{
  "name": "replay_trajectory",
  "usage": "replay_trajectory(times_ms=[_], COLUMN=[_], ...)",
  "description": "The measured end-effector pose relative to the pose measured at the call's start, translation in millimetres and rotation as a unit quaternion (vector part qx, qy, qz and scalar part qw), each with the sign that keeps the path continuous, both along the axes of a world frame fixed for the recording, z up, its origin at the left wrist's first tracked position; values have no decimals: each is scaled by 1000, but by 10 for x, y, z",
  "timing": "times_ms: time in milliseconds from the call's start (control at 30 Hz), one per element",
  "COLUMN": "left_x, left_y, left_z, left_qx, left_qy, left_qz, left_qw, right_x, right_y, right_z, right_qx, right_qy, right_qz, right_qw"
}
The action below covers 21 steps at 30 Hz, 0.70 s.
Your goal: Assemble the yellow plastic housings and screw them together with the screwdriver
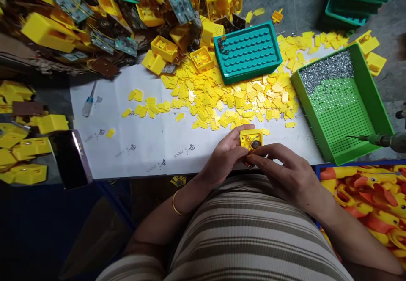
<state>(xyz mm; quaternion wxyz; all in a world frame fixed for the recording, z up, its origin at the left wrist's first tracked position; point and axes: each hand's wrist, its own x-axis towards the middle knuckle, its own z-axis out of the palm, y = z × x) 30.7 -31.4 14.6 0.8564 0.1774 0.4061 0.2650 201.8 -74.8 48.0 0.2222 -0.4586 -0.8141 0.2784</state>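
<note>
The striped shirt (253, 230) over my belly is nearest. Just beyond it, at the near edge of the table, my two hands meet around one small yellow plastic housing (247, 137). My left hand (222, 157) is curled about its left side, thumb along the near edge, gripping it with the open side up. A dark round disc (255, 144) shows inside. My right hand (287, 173) is partly closed, thumb and fingertips drawn together at the housing's near right corner; I cannot tell whether they pinch anything small.

To my right, yellow rubber ducks (377, 200) with orange bills fill a blue-edged container. Above them a green perforated basket (342, 156) holds a bank of silvery screws (330, 69) at its far end, and the tip of a power screwdriver (387, 140) reaches over its near right side. To my left lie a smartphone (70, 158) and, farther up the white sheet (152, 133), a screwdriver (88, 105).

Ahead, flat yellow plates (215, 99) are scattered, with a teal tray (247, 52) among them. Farther left are heaped yellow casings (47, 33) and green circuit boards (182, 6); more teal trays (358, 4) stand far right.
</note>
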Motion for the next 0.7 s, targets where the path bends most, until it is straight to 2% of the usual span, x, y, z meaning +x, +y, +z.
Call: replay_trajectory(times_ms=[67, 233, 533, 700], left_x=[7, 11, -22, -14], left_y=[-7, -24, -69, -71], left_z=[15, 43, 17, -38], left_qx=[2, 1, -19, -7], left_qy=[1, -16, -57, -76], left_qz=[-4, -9, -28, -23], left_qw=[1000, 1000, 998, 997], right_x=[0, 20, 50, 30], right_y=[-4, 43, 156, 193], right_z=[16, 59, 82, 61], right_qx=[-17, -54, -126, -137], right_qy=[-1, 56, 122, 136], right_qz=[-4, -84, -124, -144], right_qw=[1000, 993, 977, 971])
